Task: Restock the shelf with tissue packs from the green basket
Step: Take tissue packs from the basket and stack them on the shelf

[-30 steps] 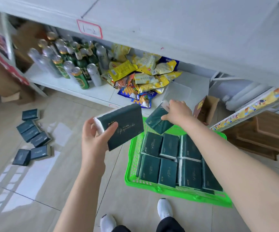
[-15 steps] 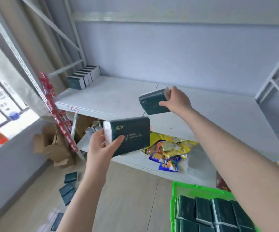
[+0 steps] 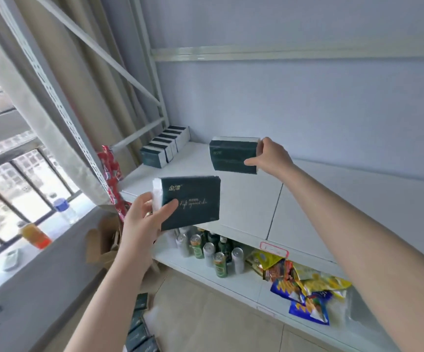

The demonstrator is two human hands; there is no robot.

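Tissue pack (image 3: 231,156) pinched at short end by right hand (image 3: 271,158), over shelf (image 3: 244,199); second pack (image 3: 190,201) gripped by left hand (image 3: 144,219), thumb on face. Likely light, soft, slick wrap: grip ends firmly. Row (image 3: 165,146) stands back left.

Bare left forearm (image 3: 119,283), bare right forearm (image 3: 345,224)

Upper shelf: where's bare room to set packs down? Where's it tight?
Upper shelf is bare everywhere to the right of and in front of the row of tissue packs standing in its back-left corner. Lower shelf is crowded: cans on the left, snack bags on the right.
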